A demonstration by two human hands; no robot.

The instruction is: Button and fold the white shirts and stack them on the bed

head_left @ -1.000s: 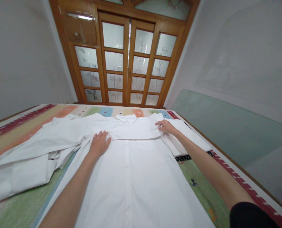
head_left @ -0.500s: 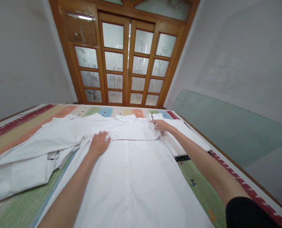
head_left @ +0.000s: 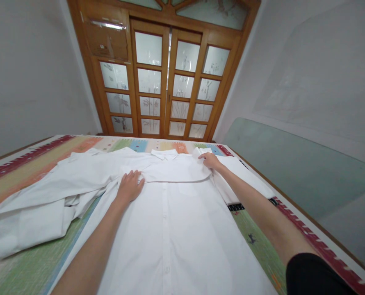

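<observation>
A white button-up shirt [head_left: 188, 229] lies front side up, its collar [head_left: 164, 154] at the far end and its button strip running toward me. Across its chest stretches a band of white fabric [head_left: 173, 172] with a rounded right corner. My left hand [head_left: 131, 185] rests on the fabric at the band's left end, fingers lying nearly flat. At the right end, my right hand [head_left: 210, 160] pinches the shirt's white cloth between thumb and forefinger, close to the shoulder. The fingers' undersides are hidden.
More white fabric [head_left: 31, 217] lies bunched to the left, and a white folded piece [head_left: 247, 176] sits under my right forearm. A striped, patterned cloth [head_left: 25, 266] covers the table. Beyond stand wooden glass-paned doors [head_left: 167, 98]; a pale green panel [head_left: 293, 155] is at the right wall.
The view has shifted slightly. My right hand has moved a little to the right, and the band's right corner with it. My left hand stays in place on the fabric.
</observation>
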